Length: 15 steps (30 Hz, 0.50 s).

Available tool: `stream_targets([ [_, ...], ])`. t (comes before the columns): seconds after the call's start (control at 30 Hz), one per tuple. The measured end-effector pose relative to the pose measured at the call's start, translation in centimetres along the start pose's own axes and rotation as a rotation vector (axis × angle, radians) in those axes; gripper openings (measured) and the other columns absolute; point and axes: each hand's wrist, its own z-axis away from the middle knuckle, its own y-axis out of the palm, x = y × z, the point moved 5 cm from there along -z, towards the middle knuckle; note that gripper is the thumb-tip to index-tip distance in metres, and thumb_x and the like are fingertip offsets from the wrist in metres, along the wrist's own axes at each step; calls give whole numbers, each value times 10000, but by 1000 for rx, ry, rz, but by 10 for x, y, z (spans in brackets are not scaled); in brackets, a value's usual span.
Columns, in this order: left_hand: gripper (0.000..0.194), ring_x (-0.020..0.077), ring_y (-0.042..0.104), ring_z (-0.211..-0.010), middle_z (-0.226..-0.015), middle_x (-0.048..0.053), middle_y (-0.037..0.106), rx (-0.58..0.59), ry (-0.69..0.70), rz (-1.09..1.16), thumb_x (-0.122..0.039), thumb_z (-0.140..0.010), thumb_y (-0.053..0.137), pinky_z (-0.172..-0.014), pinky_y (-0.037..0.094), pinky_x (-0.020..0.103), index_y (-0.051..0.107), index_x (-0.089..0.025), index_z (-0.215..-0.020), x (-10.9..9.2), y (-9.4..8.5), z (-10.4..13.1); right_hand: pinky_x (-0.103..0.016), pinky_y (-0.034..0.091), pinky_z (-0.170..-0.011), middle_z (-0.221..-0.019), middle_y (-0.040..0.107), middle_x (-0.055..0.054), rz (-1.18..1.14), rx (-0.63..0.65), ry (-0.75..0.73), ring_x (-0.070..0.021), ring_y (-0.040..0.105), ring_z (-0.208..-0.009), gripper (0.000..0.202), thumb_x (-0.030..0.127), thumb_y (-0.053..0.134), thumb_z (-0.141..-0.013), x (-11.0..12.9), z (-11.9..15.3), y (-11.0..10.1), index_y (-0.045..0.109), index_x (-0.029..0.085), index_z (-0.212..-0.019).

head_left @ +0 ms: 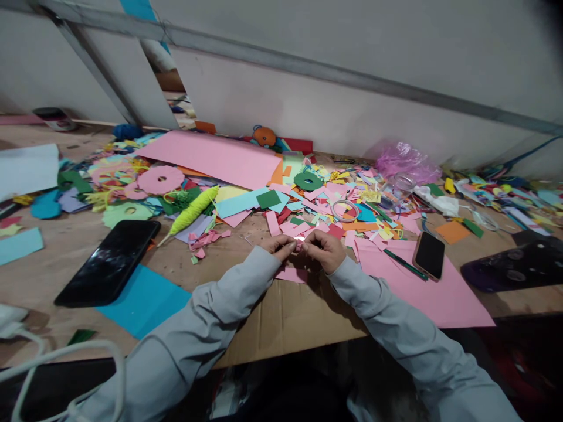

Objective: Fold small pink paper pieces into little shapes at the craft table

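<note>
Close together above the cardboard sheet (pixel 285 322), both hands pinch one small piece of pink paper (pixel 299 247). My left hand (pixel 280 246) has thumb and fingertips closed on its left side. From the right, my right hand (pixel 324 249) grips it the same way. The fingers cover most of the piece, so its shape is hard to make out. Just below the hands a pink paper strip (pixel 292 275) lies on the cardboard. Small pink and coloured scraps (pixel 303 217) are scattered right behind the hands.
On the left lie a large black phone (pixel 109 261), blue paper (pixel 145 299) and a yarn-wound stick (pixel 193 212). To the right, a pink sheet (pixel 396 287) bears a green pen (pixel 405 264) and a smaller phone (pixel 430 255). A tape roll (pixel 345 211) sits among scraps. A white cable (pixel 65 351) loops front left.
</note>
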Motion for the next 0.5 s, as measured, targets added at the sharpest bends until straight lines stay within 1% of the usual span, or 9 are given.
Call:
stream_targets([
  [0.1, 284, 105, 548, -535, -628, 21, 648, -16, 24, 27, -384, -649, 704, -487, 407, 205, 683, -138, -788, -1, 0, 0, -211, 374, -429, -534, 533, 32, -21, 18, 9, -94, 472, -465, 285, 436, 651, -731, -1, 1, 2, 534, 181, -680],
  [0.2, 309, 88, 516, -475, -577, 6, 630, -22, -32, 79, -395, -594, 741, -441, 377, 194, 653, -136, -737, -1, -2, 0, -220, 388, -435, -553, 565, 22, -36, 48, 23, -101, 489, -466, 290, 447, 652, -740, -2, 1, 3, 548, 180, -699],
  [0.27, 335, 67, 477, -418, -565, -4, 627, -18, -75, 126, -402, -569, 760, -403, 346, 185, 633, -137, -730, -2, -3, 1, -230, 415, -472, -601, 596, 9, -31, 43, -6, -109, 518, -508, 279, 445, 649, -749, 0, 0, 2, 576, 176, -734],
  [0.4, 350, 37, 431, -361, -587, -10, 643, -32, -96, 184, -410, -589, 765, -374, 324, 176, 618, -140, -754, -9, -6, 1, -270, 469, -624, -805, 652, -33, 47, -50, -207, -135, 572, -680, 230, 390, 657, -758, 16, 0, -6, 633, 181, -853],
  [0.5, 366, 32, 427, -352, -572, -17, 638, -33, -95, 218, -418, -565, 783, -364, 322, 173, 613, -142, -734, -13, -7, 1, -312, 482, -692, -860, 668, -59, 137, -24, -352, -166, 592, -763, 172, 350, 638, -786, 25, 1, -5, 658, 200, -869],
])
